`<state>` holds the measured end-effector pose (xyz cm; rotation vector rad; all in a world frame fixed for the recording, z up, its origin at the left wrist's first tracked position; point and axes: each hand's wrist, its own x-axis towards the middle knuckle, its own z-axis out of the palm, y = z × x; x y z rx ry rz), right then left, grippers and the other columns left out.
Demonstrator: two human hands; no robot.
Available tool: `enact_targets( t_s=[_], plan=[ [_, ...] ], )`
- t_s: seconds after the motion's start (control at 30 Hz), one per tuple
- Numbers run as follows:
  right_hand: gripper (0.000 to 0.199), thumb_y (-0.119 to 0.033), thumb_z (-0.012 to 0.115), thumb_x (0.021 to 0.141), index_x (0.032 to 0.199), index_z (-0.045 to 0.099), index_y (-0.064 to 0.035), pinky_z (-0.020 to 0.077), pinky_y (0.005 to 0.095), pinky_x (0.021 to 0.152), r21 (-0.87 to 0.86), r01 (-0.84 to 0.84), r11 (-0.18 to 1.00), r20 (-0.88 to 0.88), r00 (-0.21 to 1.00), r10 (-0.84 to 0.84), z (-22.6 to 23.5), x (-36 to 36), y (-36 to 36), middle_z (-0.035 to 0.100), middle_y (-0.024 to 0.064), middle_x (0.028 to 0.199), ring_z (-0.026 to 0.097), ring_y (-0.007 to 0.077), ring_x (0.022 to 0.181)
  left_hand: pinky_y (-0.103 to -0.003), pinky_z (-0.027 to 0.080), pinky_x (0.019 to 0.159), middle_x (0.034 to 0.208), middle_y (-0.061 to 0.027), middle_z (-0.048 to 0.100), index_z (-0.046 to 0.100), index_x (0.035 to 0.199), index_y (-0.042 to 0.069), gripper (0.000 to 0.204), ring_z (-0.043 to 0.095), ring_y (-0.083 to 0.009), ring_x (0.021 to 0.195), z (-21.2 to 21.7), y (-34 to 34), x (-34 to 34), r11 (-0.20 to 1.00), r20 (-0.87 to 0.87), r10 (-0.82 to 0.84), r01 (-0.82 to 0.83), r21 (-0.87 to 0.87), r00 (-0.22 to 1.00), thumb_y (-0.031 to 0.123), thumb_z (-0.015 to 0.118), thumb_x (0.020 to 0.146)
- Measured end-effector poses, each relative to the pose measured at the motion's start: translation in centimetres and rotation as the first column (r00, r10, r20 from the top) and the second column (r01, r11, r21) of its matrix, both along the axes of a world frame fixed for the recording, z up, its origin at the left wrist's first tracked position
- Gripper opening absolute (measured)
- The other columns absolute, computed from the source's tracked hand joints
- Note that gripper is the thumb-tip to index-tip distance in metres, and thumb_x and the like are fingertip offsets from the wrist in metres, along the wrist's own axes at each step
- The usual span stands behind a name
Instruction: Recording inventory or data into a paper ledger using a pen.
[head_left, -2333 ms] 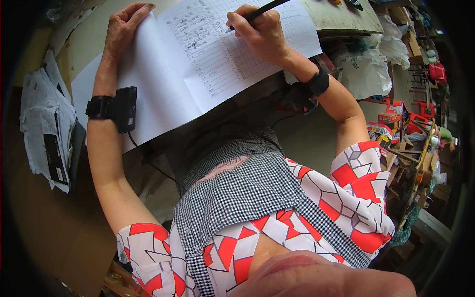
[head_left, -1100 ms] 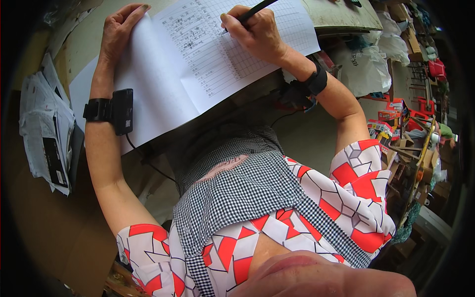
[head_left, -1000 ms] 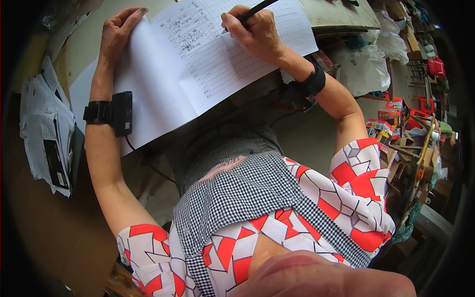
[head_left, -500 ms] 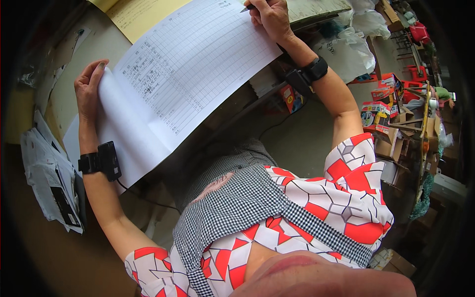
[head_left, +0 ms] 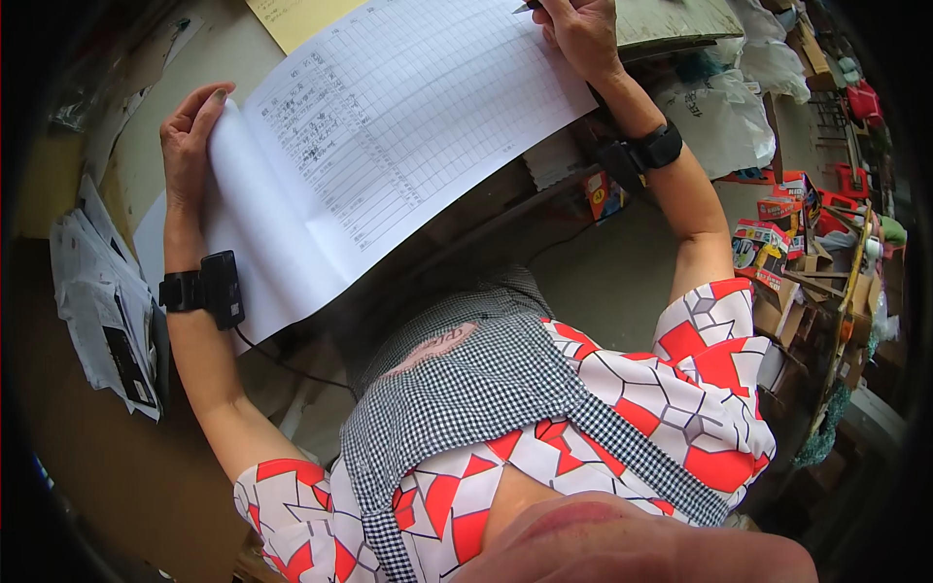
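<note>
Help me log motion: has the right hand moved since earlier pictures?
Yes: the right hand has moved right, nearer the right end of the table.

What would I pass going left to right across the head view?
Stack of papers → left hand → gridded paper → right hand holding a pen → large white plastic bag → bright red object.

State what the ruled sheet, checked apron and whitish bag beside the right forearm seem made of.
Ruled sheet: matte paper, its left side curling. Checked apron: matte fabric, fibre unclear, draping softly. Whitish bag: probably thin plastic, slightly shiny, crinkled.
</note>
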<state>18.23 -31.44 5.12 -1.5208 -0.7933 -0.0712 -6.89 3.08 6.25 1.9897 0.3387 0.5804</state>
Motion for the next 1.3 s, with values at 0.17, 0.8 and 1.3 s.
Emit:
enact_targets(
  t_s=[0.17,0.8,1.3],
  plan=[
    [0.026,-0.012,0.055,0.093,0.070,0.063,-0.0014,0.0360,0.0232,0.046,-0.036,0.023,0.999,0.021,1.000,-0.022,0.1,0.1,0.3,0.057,-0.0012,0.058,0.048,0.0058,0.051,-0.018,0.042,0.069,0.090,-0.0014,0.069,0.072,0.101,0.004,0.023,0.057,-0.0057,0.075,-0.1,0.4,-0.4,0.999,0.005,0.009,-0.009,0.032,1.000,0.021,0.061,0.089],
    [0.025,-0.012,0.058,0.092,0.070,0.063,-0.0011,0.0362,0.0230,0.045,-0.138,0.043,0.989,0.079,0.996,-0.032,0.5,-0.8,0.6,0.056,-0.0023,0.057,0.049,0.0041,0.052,-0.019,0.042,0.078,0.094,-0.0022,0.069,0.071,0.103,0.002,0.024,0.058,-0.0074,0.083,0.1,0.7,-0.8,1.000,-0.027,-0.006,0.006,0.016,1.000,0.020,0.061,0.089],
    [0.023,-0.010,0.058,0.090,0.070,0.062,0.0009,0.0357,0.0255,0.042,-0.178,0.068,0.982,0.138,0.990,-0.043,0.8,-1.4,0.8,0.054,-0.0010,0.055,0.048,0.0056,0.049,-0.018,0.042,0.071,0.095,-0.0012,0.069,0.071,0.105,0.002,0.026,0.055,-0.0056,0.077,0.4,0.4,-1.1,0.999,-0.036,-0.005,0.007,0.044,0.999,0.021,0.060,0.091]
  ],
)
